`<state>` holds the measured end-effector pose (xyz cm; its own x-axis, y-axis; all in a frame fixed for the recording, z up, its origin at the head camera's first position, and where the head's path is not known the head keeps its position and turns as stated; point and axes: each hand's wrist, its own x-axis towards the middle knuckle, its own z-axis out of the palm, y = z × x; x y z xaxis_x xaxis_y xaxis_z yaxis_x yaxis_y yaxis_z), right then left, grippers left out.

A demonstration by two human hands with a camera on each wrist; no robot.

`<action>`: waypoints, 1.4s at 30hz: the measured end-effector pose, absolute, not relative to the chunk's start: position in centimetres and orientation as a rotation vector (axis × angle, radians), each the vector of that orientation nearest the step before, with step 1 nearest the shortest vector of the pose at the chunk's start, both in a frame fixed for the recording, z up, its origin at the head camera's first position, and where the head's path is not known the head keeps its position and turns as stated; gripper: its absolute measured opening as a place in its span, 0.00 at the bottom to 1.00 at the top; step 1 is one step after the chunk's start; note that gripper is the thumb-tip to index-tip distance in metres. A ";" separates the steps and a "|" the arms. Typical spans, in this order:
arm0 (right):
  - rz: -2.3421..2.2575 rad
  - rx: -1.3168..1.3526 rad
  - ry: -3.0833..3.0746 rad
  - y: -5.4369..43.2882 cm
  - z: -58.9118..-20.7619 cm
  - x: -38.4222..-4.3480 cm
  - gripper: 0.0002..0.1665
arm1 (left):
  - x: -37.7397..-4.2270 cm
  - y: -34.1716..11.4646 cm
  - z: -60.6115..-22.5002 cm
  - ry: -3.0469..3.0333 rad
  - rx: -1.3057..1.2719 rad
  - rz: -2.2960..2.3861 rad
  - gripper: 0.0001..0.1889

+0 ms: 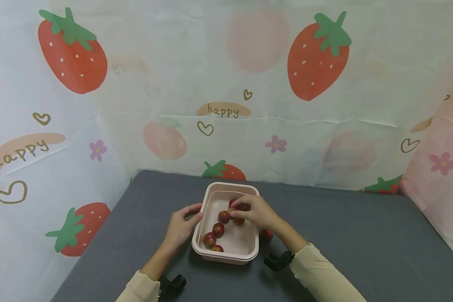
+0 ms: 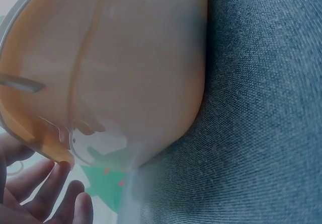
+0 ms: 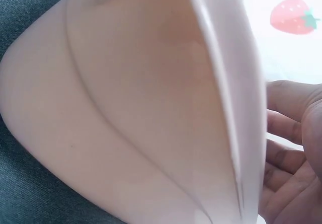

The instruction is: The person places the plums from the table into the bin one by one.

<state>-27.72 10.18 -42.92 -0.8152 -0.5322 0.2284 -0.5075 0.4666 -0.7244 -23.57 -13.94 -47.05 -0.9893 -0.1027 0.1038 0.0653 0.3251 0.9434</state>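
A pale pink plastic box (image 1: pixel 239 243) stands on the dark cloth with several small round red-and-yellow fruits (image 1: pixel 218 229) inside. My right hand (image 1: pixel 259 212) reaches over its right rim, and its thumb and index finger pinch one small fruit (image 1: pixel 231 210) among others near the far end. Partly covered by this hand are further fruits (image 1: pixel 238 221). On the box's left side, my left hand (image 1: pixel 179 224) touches the rim with fingertips and thumb. The left wrist view shows loosely extended fingers (image 2: pixel 48 189) at the rim corner. In the right wrist view the box wall hides the fruit.
Outside the box, one red fruit (image 1: pixel 266 235) lies against its right side, below the right forearm. Grey cloth (image 1: pixel 343 235) covers the table. A white curtain (image 1: pixel 226 142) printed with strawberries hangs behind and at both sides. Black wrist cameras (image 1: pixel 279 261) sit under the forearms.
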 end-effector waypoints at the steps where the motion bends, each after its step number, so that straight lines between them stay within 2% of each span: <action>1: -1.295 -0.947 2.663 10.1 -42.9 -27.8 0.14 | -23.6 -13.9 -47.0 -2.438 0.036 -1.740 0.17; 32: -1.093 -0.918 2.777 9.2 -43.5 -27.8 0.13 | -23.4 -14.0 -47.1 -2.440 0.026 -1.724 0.17; 42: -1.242 -0.916 2.730 9.6 -43.4 -27.6 0.11 | -23.5 -13.8 -47.1 -2.434 0.025 -1.732 0.17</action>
